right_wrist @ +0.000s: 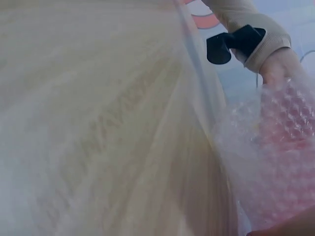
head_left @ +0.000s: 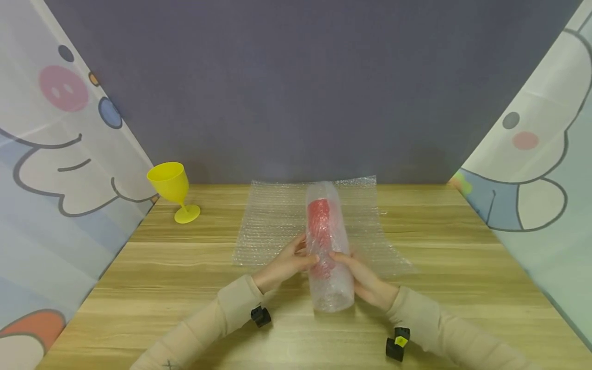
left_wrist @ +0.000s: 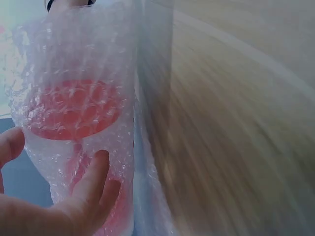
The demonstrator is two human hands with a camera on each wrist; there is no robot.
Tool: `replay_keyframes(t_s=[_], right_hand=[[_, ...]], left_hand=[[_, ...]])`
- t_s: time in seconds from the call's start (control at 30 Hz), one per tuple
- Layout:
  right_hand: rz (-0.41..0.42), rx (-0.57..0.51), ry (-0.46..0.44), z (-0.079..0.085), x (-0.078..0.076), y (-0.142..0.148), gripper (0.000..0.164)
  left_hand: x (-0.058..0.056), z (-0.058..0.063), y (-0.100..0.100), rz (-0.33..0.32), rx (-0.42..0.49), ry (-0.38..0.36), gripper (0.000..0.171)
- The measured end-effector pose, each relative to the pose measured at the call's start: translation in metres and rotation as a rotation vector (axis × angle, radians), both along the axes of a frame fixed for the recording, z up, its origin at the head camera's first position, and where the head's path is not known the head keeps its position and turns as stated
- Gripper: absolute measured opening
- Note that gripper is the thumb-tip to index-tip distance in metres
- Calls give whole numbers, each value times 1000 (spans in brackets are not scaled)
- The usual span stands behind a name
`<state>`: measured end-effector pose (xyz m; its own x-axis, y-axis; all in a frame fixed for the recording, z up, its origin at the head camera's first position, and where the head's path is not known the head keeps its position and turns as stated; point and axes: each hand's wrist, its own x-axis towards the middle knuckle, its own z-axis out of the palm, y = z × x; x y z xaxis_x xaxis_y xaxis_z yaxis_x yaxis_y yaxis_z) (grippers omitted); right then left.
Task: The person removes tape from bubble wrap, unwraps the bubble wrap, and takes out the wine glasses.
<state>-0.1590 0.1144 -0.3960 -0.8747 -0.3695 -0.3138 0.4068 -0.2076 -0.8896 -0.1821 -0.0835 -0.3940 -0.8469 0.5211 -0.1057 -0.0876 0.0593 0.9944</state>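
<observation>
A red goblet [head_left: 319,216] lies inside a tube of bubble wrap [head_left: 334,294], its round foot [left_wrist: 76,110] and thin stem showing through in the left wrist view. My left hand [head_left: 288,261] grips the tube from the left, thumb on its near face. From the right, my right hand [head_left: 367,280] holds it with the thumb on top; most of its fingers are hidden behind the wrap. Beyond both hands, a loose flat part of the bubble wrap [head_left: 273,221] spreads over the table. The right wrist view catches only the edge of the wrapped goblet, in pink.
A yellow goblet [head_left: 168,185] stands upright at the back left of the wooden table [head_left: 139,288]. A dark grey panel [head_left: 296,92] rises along the back edge, and cartoon-printed curtains [head_left: 41,169] hang at both sides.
</observation>
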Motion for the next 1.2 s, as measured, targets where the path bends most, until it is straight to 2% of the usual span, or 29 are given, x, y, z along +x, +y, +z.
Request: replay_keyframes(t_s=[0.2,0.37,0.73,0.83,0.9,1.03,1.13,1.2], right_hand=[[-60,51,27,-7,0,-5,66],[-110,73,16,-12,-2,-8,65],[-140,85,11,-13,-2,-10,64],[-142,86,16,-12,-2,-10,64],[-152,86,20,-11,-2,-10,64],[-177,90,32,-10,-2,-9,63],[-179,95,41,-8,-3,-9,62],[-176,102,40,-8,-3,-10,61]], left_hand=[[1,-2,-4,3,-27,-24,77],[0,-8,-6,7,-45,-33,77],[-2,-14,-9,3,-81,-41,79],[-3,-13,-9,23,-97,-13,77],[-5,-11,-8,56,-114,21,76],[-14,-2,-3,133,-188,163,73],[-26,4,3,124,-275,314,68],[-34,6,7,91,-343,418,68]])
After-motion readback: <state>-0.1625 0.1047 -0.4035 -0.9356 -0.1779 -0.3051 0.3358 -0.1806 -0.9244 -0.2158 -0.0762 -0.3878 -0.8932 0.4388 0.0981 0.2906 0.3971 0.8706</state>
